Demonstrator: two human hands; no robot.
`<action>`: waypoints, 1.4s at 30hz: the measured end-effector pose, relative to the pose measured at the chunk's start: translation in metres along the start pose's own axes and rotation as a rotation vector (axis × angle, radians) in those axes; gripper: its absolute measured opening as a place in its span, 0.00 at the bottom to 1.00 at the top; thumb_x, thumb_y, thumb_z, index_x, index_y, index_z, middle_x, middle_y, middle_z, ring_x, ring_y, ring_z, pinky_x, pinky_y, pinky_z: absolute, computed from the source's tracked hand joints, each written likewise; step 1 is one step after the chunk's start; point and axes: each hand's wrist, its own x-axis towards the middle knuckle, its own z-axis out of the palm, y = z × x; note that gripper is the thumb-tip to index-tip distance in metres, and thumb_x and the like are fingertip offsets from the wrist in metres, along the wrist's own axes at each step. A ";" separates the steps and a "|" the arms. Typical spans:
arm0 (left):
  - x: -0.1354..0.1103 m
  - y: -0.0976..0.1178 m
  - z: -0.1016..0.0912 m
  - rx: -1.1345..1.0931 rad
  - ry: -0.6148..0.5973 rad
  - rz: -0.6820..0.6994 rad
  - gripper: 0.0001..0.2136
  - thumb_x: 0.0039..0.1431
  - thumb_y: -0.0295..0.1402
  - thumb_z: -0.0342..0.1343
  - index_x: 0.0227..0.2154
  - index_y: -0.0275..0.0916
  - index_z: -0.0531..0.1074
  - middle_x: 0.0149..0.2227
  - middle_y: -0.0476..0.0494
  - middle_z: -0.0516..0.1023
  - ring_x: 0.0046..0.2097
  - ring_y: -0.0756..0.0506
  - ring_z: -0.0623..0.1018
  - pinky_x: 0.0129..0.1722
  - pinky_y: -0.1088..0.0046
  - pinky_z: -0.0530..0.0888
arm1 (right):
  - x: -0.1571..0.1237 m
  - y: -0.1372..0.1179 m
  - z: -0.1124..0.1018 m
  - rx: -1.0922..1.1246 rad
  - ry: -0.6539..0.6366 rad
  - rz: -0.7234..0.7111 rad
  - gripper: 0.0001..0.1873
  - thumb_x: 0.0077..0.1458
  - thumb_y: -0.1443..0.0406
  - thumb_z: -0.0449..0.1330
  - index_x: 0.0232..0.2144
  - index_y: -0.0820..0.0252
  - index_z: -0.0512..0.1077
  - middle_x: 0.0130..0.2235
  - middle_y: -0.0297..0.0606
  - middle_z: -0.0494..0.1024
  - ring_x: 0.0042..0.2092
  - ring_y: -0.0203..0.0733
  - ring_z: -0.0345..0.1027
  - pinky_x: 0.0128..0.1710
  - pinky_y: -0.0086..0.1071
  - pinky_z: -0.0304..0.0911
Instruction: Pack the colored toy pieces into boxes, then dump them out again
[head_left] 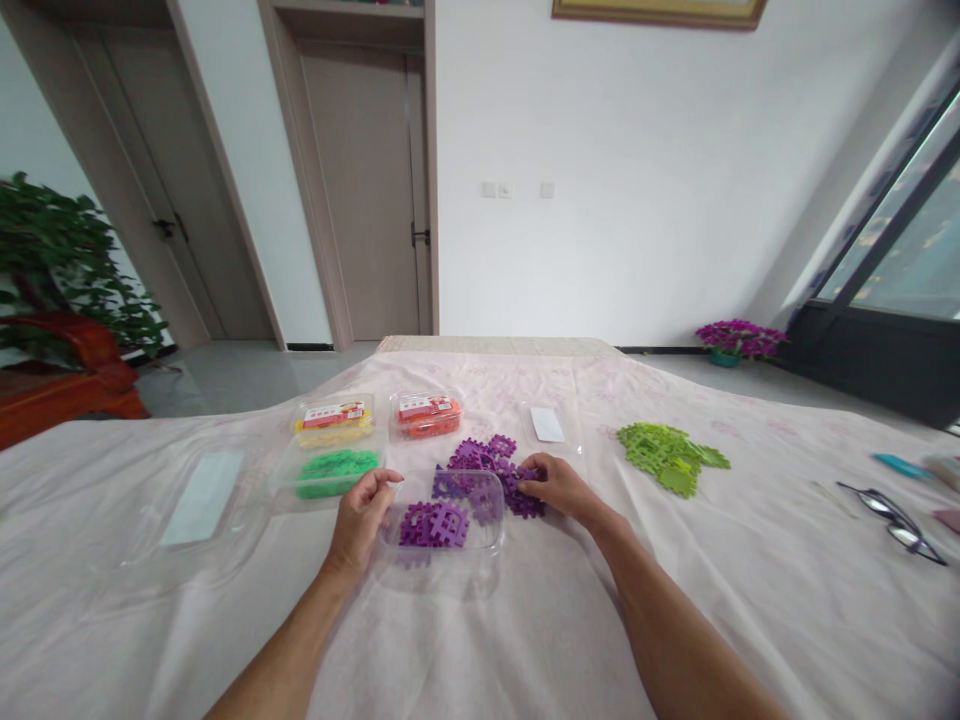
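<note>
A clear plastic box (pixel 480 543) sits on the cloth in front of me with several purple interlocking pieces (pixel 435 523) inside. My left hand (pixel 360 520) grips the box's left rim, fingers curled on it. My right hand (pixel 559 487) is closed on purple pieces at the edge of a loose purple pile (pixel 484 458) just behind and right of the box.
Behind stand clear boxes of green (pixel 335 472), yellow (pixel 334 423) and orange pieces (pixel 426 415). A clear lid (pixel 202 500) lies at left, another lid (pixel 547 424) behind the pile. Light green pieces (pixel 667 455) lie at right, glasses (pixel 896 520) far right.
</note>
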 end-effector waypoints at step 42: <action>0.003 -0.007 -0.002 0.029 -0.011 0.018 0.10 0.51 0.37 0.55 0.35 0.39 0.72 0.19 0.59 0.60 0.20 0.54 0.61 0.20 0.78 0.60 | -0.003 -0.021 -0.014 0.639 0.056 0.119 0.27 0.41 0.62 0.67 0.46 0.64 0.76 0.36 0.38 0.78 0.34 0.37 0.67 0.33 0.30 0.61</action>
